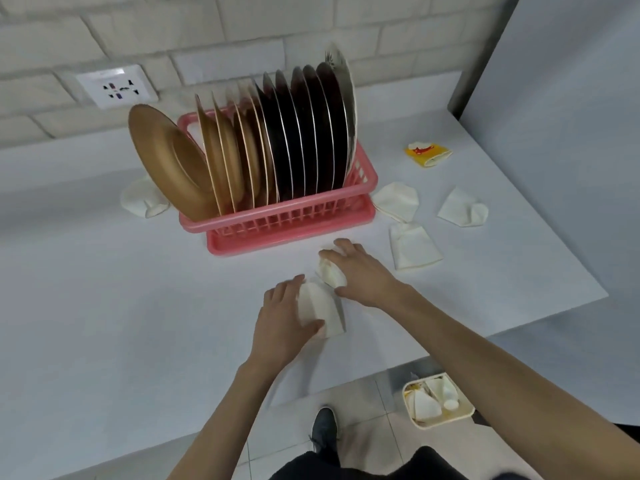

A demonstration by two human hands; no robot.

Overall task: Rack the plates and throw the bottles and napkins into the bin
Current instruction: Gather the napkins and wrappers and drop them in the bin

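On the table (104,306), the right hand (360,275) half-hides a napkin (331,274).

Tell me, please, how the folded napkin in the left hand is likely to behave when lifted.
Probably floppy: the napkin creases where the left hand grips it. Likely light, a thin folded sheet like the second napkin in the right hand. Unlikely to roll or break.
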